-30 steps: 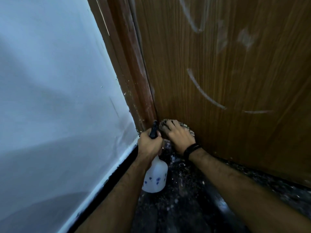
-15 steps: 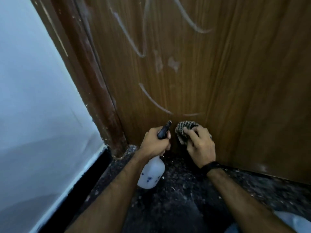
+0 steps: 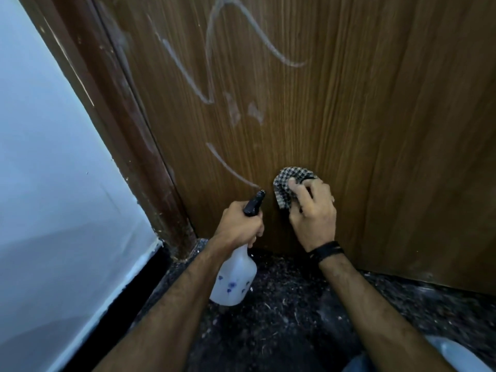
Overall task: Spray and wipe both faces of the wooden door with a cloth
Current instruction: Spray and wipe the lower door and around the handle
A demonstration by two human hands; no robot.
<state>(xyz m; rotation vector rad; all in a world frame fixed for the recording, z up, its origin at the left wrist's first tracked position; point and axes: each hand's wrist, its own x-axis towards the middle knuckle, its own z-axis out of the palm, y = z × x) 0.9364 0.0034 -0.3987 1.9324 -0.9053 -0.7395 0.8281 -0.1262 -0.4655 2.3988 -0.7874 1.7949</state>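
Where the cloth was pressed into the hinge-side corner of the door a second ago, it now sits further right and a little higher on the wood, and the view has swung so that less wall and more door fills it.

Going from the left: the pale wall runs down to a white strip and a black skirting. Next comes the dark brown frame, scuffed and flecked with paint near its foot. The door face beyond it carries pale looping smears, one of them curving down to just above the bottle's nozzle.

The left hand has its fingers wrapped round the neck of the bottle, black nozzle pointing up toward the door. It hangs lower in the view than before but is gripped the same way. The bottle is translucent white with small blue marks; whether there is liquid inside cannot be told.

Just to its right, apart from it, the right hand holds the checked cloth against the lower door, fingers bent over the bunched fabric. A black band circles that wrist.

The dark speckled floor lies below, and a pale rounded object shows at the bottom right corner.
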